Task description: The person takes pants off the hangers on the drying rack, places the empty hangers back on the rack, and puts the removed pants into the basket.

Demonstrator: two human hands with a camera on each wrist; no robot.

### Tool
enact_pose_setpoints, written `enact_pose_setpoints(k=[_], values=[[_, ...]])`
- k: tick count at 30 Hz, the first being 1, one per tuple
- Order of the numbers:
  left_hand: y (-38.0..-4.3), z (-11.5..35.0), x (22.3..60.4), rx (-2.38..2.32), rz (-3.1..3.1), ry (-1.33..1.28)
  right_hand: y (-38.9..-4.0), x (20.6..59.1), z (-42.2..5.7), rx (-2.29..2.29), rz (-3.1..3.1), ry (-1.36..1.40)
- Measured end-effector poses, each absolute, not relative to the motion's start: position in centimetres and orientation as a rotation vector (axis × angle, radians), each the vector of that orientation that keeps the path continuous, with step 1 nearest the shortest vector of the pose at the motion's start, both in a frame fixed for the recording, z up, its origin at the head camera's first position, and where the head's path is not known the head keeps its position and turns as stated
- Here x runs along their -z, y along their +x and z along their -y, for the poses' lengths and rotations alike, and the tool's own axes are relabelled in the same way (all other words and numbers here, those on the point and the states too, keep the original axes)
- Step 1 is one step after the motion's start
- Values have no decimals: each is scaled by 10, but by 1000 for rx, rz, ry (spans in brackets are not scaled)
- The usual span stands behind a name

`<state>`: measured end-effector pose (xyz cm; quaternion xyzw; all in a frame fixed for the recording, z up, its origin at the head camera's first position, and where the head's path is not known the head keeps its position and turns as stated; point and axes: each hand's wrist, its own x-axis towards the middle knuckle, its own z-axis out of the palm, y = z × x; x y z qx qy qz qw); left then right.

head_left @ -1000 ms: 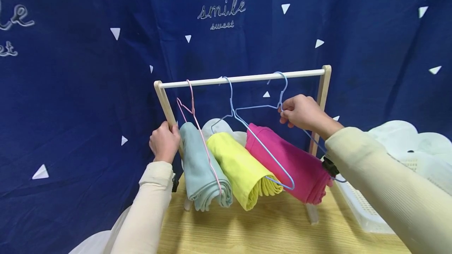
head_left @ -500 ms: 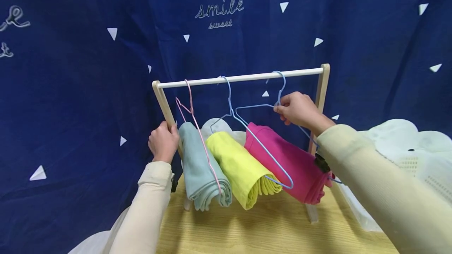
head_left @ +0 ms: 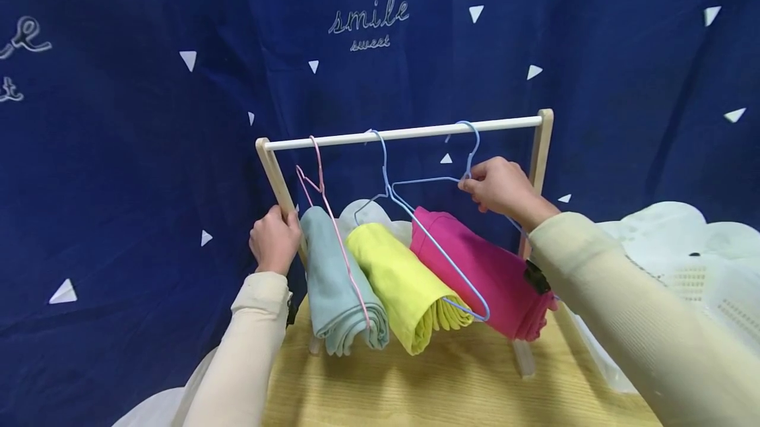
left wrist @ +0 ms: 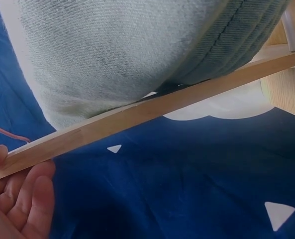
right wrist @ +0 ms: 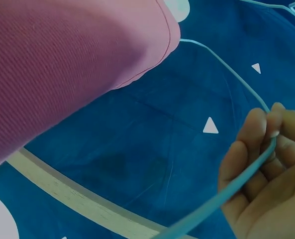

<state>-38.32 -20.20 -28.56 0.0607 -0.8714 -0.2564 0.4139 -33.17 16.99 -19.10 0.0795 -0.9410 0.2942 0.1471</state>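
Note:
In the head view my left hand point(head_left: 276, 239) grips the left wooden post of a small clothes rack point(head_left: 276, 173); the left wrist view shows its fingers and thumb around the post. My right hand point(head_left: 501, 189) pinches a blue wire hanger point(head_left: 430, 181) just below its hook, which sits over the white rail point(head_left: 415, 131). A folded magenta cloth point(head_left: 475, 268) hangs on this hanger. Left of it, a yellow cloth point(head_left: 404, 282) hangs on another blue hanger point(head_left: 445, 252). A pale teal cloth point(head_left: 338, 275) hangs from a pink hanger point(head_left: 341, 249), beside the left post.
The rack stands on a wooden tabletop point(head_left: 439, 387). A white plastic basket point(head_left: 605, 354) is at the right, partly behind my right sleeve. Behind everything hangs a dark blue curtain point(head_left: 415, 77) with white clouds and triangles. The rack's right post point(head_left: 541, 150) rises beyond my right hand.
My right hand has shifted slightly left, its thumb now across the hanger's neck. The hanger's lower right end has become mostly hidden by the sleeve. The left hand keeps its hold on the post.

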Motion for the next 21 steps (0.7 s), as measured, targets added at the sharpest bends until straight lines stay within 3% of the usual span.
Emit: enact_pose_setpoints(k=[21], values=[[-384,204,287,652,2182,144,-335,188,-178,-810,2674,266]])
